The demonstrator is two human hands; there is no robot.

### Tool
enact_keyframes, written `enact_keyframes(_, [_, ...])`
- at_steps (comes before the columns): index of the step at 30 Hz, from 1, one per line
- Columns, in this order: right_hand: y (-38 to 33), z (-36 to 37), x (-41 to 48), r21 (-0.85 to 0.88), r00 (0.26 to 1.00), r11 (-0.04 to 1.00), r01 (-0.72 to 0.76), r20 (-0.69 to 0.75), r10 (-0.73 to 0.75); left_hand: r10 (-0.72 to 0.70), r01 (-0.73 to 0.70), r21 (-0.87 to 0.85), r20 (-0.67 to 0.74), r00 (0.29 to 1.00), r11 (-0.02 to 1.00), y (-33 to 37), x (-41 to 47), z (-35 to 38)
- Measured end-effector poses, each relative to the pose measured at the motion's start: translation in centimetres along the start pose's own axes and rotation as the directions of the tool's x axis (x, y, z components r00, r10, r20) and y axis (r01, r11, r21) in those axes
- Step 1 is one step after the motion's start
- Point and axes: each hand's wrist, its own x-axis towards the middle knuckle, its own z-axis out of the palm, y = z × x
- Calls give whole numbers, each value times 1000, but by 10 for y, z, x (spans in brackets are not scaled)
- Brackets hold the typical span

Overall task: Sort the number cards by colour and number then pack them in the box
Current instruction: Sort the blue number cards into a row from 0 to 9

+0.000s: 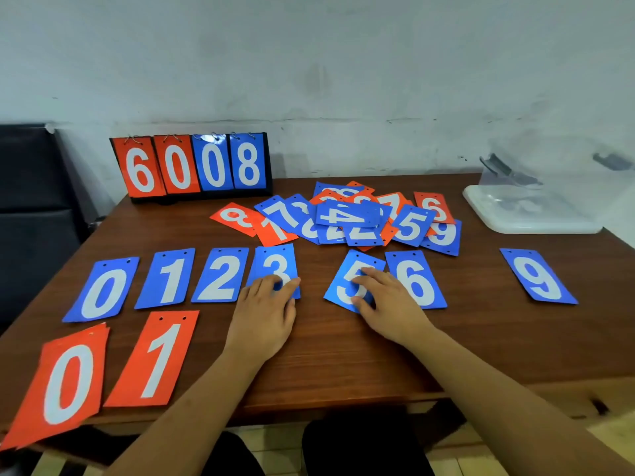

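Blue number cards lie face up in a row on the wooden surface (343, 355), long axes running away from the person and punched holes at the far edge: blue 0 (103, 290), blue 1 (168, 278), blue 2 (221, 274), blue 3 (275, 262), blue 5 (343, 286), blue 6 (415, 280). The blue 9 (537, 276) lies well apart, leaning left. The left hand (264, 317) rests straight fingers (288, 285) on the blue 3; the right hand (391, 304) presses loosely spread fingers on the blue 5, which is tilted right. The red 0 (65, 383) and red 1 (156, 359) lie nearer. An unsorted pile (347, 216) lies beyond, between a flip scoreboard (196, 166) and a clear plastic box (536, 214).
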Motion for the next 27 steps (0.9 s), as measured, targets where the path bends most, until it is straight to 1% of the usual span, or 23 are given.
enact_keyframes(2, [16, -12, 0, 12, 999, 1000, -12, 51, 11, 3, -3, -7, 15, 1000, 1000, -1, 1, 1])
enact_keyframes(4, [28, -20, 0, 20, 998, 1000, -21, 64, 20, -3, 3, -16, 17, 1000, 1000, -1, 2, 0])
enact_keyframes(7, [33, -27, 0, 30, 997, 999, -38, 72, 35, -3, 3, 16, 35, 999, 1000, -2, 5, 0])
enact_keyframes(11, [30, -34, 1, 23, 998, 999, -33, 60, 32, 8, -10, 62, 37, 999, 998, 2, 8, -5])
enact_keyframes(14, [27, -40, 10, 76, 999, 996, -49, -2, 49, 25, -25, 30, 28, 999, 999, 10, 18, -12])
enact_keyframes(17, [26, -46, 34, 49, 996, 997, -64, -64, 67, 41, -40, -40, 3, 999, 998, 21, 48, -15])
enact_keyframes(21, [25, -48, 75, -12, 992, 995, -95, -90, 93, 44, -45, -79, -24, 999, 996, 37, 98, -9])
enact_keyframes(24, [28, -46, 102, -45, 990, 993, -106, -96, 102, 42, -43, -104, -7, 999, 994, 43, 134, 1])
enact_keyframes(27, [34, -41, 127, -84, 990, 990, -114, -89, 106, 4, 0, -139, 25, 1000, 990, 43, 168, 10])
